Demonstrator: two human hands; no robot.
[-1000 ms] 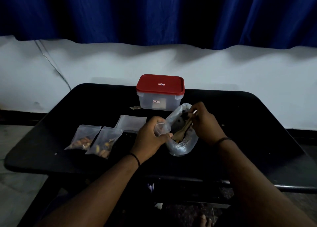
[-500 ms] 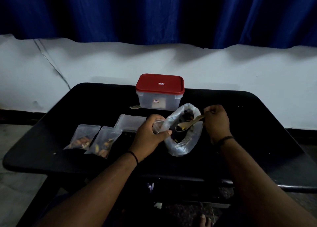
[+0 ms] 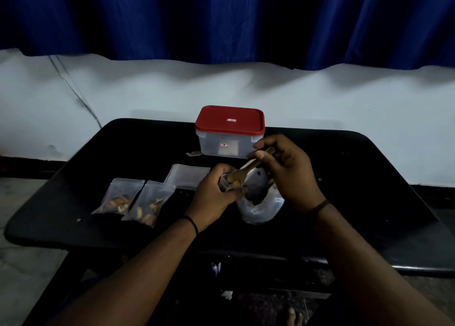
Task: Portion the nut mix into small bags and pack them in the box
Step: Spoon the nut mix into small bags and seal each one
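Observation:
My left hand [image 3: 213, 194] grips a small clear bag [image 3: 225, 182] with its mouth up, just left of the big plastic bag of nut mix [image 3: 262, 204]. My right hand [image 3: 286, 172] pinches a wooden spoon [image 3: 245, 170] by the handle, its bowl tilted down over the small bag's mouth with nuts on it. Two filled small bags [image 3: 118, 196] [image 3: 150, 204] lie side by side at the left. A stack of unfilled bags [image 3: 188, 175] lies behind them. The clear box with a red lid [image 3: 230, 131] stands closed at the back.
Everything sits on a black table [image 3: 357, 190] with rounded corners. A white wall and blue curtain rise behind it. A small scrap [image 3: 193, 154] lies beside the box's left corner. The floor shows below the table's front edge.
My right hand lifted the spoon out of the big nut bag and swung it left and up, bringing the loaded bowl over the small bag held in my left hand.

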